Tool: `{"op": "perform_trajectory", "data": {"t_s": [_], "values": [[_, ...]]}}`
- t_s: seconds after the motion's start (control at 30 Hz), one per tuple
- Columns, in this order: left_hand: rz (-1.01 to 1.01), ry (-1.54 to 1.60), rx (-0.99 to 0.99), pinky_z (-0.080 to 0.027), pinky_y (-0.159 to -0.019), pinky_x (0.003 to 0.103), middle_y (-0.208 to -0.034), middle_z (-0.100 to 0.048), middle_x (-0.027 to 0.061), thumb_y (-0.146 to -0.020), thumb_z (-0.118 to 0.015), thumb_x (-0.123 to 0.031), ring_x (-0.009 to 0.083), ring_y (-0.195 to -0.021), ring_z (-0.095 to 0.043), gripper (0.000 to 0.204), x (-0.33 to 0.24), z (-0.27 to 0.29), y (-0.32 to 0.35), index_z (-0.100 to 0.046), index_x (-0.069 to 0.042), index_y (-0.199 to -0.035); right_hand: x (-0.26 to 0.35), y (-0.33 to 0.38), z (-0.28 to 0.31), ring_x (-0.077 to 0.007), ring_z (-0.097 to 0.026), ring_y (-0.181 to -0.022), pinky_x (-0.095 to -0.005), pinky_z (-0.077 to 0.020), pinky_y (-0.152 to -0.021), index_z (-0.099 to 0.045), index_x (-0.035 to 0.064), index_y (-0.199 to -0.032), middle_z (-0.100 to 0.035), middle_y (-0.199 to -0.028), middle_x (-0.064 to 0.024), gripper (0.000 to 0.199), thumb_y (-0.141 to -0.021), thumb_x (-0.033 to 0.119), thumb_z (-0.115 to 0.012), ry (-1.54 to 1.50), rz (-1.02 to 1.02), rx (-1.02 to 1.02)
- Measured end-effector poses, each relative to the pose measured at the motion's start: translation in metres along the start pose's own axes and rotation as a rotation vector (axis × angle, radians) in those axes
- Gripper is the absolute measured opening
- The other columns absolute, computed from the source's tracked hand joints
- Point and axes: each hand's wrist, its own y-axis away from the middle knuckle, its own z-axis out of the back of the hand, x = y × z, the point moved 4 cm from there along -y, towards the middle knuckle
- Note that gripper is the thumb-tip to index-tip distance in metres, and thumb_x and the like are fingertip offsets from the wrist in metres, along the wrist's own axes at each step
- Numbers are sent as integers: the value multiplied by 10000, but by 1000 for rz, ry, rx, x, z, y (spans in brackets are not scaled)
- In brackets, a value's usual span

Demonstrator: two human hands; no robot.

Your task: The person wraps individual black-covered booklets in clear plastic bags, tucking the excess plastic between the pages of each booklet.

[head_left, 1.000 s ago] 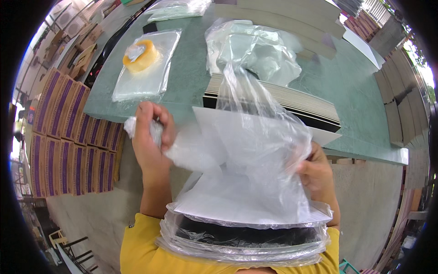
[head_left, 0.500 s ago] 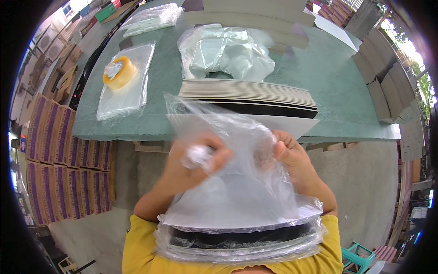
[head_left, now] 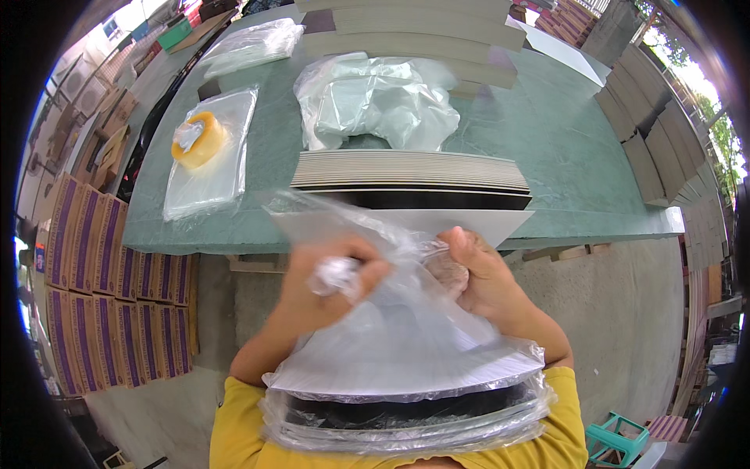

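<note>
My left hand (head_left: 316, 289) is closed, its fingers curled round a small crumpled white wad (head_left: 336, 276). It also lies against a clear plastic bag (head_left: 375, 227), whose loose upper part is gathered and blurred by motion. My right hand (head_left: 492, 277) grips the bunched edge of the same bag, thumb uppermost. Below my hands, against my chest, is a stack of flat sheets (head_left: 406, 375), white on top with a black layer beneath, partly covered by clear film. How far the bag covers the stack is hard to make out.
On the green table (head_left: 582, 156) stands a stack of pale and black boards (head_left: 406, 172). Behind it is a crumpled plastic bundle (head_left: 375, 102). A yellowish tape roll (head_left: 199, 141) rests on flat clear bags (head_left: 207, 180). Cartons (head_left: 86, 250) stand left, a green stool (head_left: 617, 439) right.
My right hand has drawn slightly inward, and the bag between my hands is more tightly gathered. My left hand keeps hold of the wad. The view has shifted a little.
</note>
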Motion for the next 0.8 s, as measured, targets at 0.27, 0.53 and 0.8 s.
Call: {"op": "perform_trajectory", "data": {"t_s": [0.27, 0.53, 0.8], "values": [[-79, -341, -928, -415, -603, 225, -772, -560, 40, -732, -642, -157, 97, -689, -513, 176, -24, 102, 36, -560, -26, -817, 23, 13, 3, -105, -478, -628, -251, -397, -553, -550, 33, -673, -528, -691, -45, 173, -785, 154, -605, 534, 233, 84], [-296, -190, 336, -454, -540, 285, -751, -575, 109, -735, -653, -115, 189, -628, -588, 249, -39, -23, -5, -532, -17, -929, 76, 37, -59, -246, -535, -901, -313, -399, -825, -583, 1, -928, -493, -1109, -132, 360, -639, 163, -722, 1034, 901, 15], [-98, 235, 51, -394, -565, 200, -748, -533, 3, -870, -470, -318, 96, -645, -498, 307, -3, -13, -16, -521, -17, -899, 43, 23, -15, -162, -568, -668, -267, -439, -605, -577, 6, -853, -601, -738, -69, 206, -812, 208, -570, 547, 387, -82]]}}
